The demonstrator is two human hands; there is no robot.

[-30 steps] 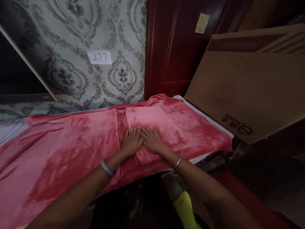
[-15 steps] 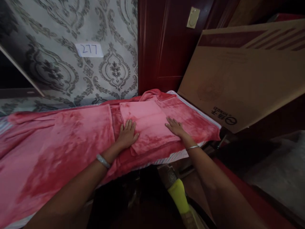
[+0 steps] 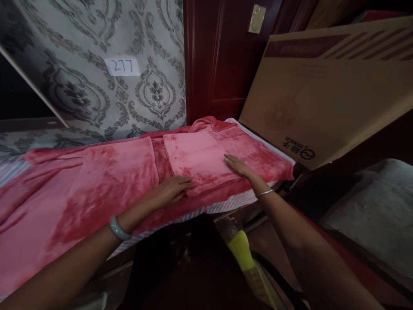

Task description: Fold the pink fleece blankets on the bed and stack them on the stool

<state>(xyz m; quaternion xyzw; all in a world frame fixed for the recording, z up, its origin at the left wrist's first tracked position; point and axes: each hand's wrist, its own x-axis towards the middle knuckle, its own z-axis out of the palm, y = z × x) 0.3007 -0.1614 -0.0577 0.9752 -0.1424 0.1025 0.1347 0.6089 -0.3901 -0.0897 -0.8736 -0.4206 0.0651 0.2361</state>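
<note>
A folded pink-and-red plush cloth (image 3: 198, 150) lies as a flat rectangle on the larger red-pink plush spread. My left hand (image 3: 172, 189) is at its near left corner, fingers stretched out towards the right; its underside is hidden. Near the right edge of the cloth, my right hand (image 3: 237, 164) rests flat with its fingers extended. To the left lies another broad piece of the plush blanket (image 3: 109, 185), wrinkled at its far left. A striped sheet (image 3: 230, 204) shows beneath, along the near edge.
A large cardboard box (image 3: 322, 90) leans at the right beside a dark red door (image 3: 214, 56). Patterned wallpaper with a "277" paper label (image 3: 122, 66) is behind. Below are a yellow item (image 3: 241, 249) and, at right, a grey bundle (image 3: 374, 215).
My left hand has turned sideways and slid down towards the near left corner of the folded cloth. My right hand stays near the right edge. The view has shifted slightly.
</note>
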